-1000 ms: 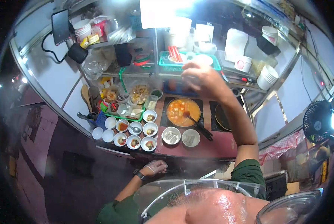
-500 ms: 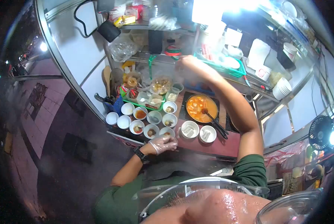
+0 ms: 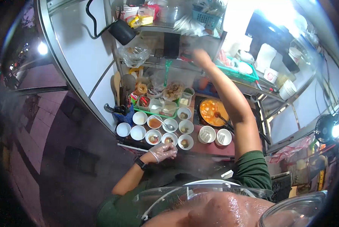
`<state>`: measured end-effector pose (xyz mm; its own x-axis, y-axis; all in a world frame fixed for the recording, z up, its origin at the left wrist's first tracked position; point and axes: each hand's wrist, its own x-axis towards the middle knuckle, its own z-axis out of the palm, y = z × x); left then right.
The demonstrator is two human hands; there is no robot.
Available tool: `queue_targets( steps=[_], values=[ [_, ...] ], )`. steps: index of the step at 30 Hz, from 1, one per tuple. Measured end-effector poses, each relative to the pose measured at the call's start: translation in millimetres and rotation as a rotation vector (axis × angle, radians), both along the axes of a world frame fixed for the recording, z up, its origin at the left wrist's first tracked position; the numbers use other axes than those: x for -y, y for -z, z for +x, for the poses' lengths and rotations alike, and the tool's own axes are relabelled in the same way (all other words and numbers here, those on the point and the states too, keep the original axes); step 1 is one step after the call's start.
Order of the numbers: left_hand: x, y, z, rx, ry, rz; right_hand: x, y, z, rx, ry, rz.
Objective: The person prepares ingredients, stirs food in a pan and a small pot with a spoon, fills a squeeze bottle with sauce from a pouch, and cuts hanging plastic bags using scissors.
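My left hand point(image 3: 164, 152), in a clear plastic glove, is closed with curled fingers just in front of a white bowl point(image 3: 169, 140) with a little seasoning in it. Whatever those fingers hold, if anything, is hidden. Raised toward the back shelf, my right hand point(image 3: 202, 58) is smeared by motion, close to a red and green round item point(image 3: 185, 55). Under my right forearm, a pan point(image 3: 214, 112) contains orange soup with pale chunks, and a ladle point(image 3: 217, 114) rests in it. A spoon point(image 3: 169, 126) lies in one of several white bowls. Two white cups point(image 3: 223, 137) stand right of them.
A green tray point(image 3: 156, 114) carries tubs of ingredients behind the bowls. At the left, a blue basket point(image 3: 125, 116) contains dark-handled utensils. A turquoise basket point(image 3: 249, 76) sits on the right shelf. A black lamp point(image 3: 122, 32) juts from the left wall.
My head view has shifted, so the counter appears farther right. My left hand has moved left along the bowls. My right arm stays raised toward the back shelf.
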<state>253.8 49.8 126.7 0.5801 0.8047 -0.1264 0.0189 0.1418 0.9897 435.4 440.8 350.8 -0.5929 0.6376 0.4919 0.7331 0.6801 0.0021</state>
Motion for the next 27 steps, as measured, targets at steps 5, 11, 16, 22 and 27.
queue_targets(
  steps=[5, 11, 16, 22, 27],
  values=[
    [-19.2, -20.4, -8.5, -0.073, -0.178, 0.208, 48.5, -22.7, 4.2, -0.106, -0.135, 0.183],
    [-64.2, -106.5, -23.3, -0.488, -0.855, 1.36, 208.5, -43.0, 7.2, 0.09, -0.451, 0.002],
    [-81.1, -137.2, -23.5, -0.444, -0.761, 1.231, 276.4, -16.6, 17.6, 0.156, -0.658, 0.297],
    [-82.8, -118.4, 14.5, 0.082, -0.759, 0.841, 280.1, -5.1, 41.8, -0.518, -0.539, 0.05],
    [-69.3, -140.5, 45.0, 0.511, -0.653, 0.283, 253.6, 9.5, 60.3, -0.777, -0.566, -0.509]
  ],
)
